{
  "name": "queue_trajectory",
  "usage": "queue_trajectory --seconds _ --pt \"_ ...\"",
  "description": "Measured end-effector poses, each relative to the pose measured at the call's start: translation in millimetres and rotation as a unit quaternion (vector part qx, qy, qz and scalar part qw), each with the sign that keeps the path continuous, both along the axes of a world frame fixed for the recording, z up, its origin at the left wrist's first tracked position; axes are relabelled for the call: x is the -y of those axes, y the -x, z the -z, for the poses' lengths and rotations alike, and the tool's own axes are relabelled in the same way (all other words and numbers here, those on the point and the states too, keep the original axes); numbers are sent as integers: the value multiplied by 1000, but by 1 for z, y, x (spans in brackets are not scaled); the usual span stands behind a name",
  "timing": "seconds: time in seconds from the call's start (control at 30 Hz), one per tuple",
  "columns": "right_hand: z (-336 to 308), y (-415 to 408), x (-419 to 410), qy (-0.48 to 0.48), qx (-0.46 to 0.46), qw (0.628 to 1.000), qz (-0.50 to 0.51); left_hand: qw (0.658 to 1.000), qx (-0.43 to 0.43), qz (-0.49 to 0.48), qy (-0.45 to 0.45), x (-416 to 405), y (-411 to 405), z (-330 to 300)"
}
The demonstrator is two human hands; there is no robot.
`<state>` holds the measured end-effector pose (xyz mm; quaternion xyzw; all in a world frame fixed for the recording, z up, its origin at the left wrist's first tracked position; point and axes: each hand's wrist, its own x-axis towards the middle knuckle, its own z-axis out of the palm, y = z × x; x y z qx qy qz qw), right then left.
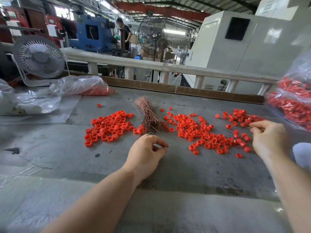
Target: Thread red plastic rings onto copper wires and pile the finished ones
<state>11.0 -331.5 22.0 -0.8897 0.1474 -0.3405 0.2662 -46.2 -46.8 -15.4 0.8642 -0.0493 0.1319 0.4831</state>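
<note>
Two ring heaps point(107, 127) point(198, 132) flank one wire bundle point(149, 117); my left hand point(146, 153) curls empty, right hand point(269, 137) pinches wires.

Wire bundle point(149, 115) on table point(67, 148), centre. Loose rings point(107, 127) left of it; rings with wires point(202, 132) right. Bag point(296, 105) at far right edge. Fan point(39, 57) and another bag point(80, 86) behind left.

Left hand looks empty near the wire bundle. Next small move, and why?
Probably reach the left hand forward to pinch one wire from the copper wire bundle: its fingers are loosely curled and seem to hold nothing, the bundle lies just ahead, and the right hand is at the finished pile.
</note>
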Motion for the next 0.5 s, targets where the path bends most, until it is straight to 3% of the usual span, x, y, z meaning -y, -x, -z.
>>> queue_trajectory --seconds 0.23,0.37,0.5 --pt "9 5 27 12 -107 993 47 1000 0 -7 -13 -1 -2 3" --pt "14 19 22 39 -57 997 27 1000 3 -2 -23 -2 -2 3" --pt "9 41 2 16 70 997 -34 999 3 6 -42 -3 -3 4"
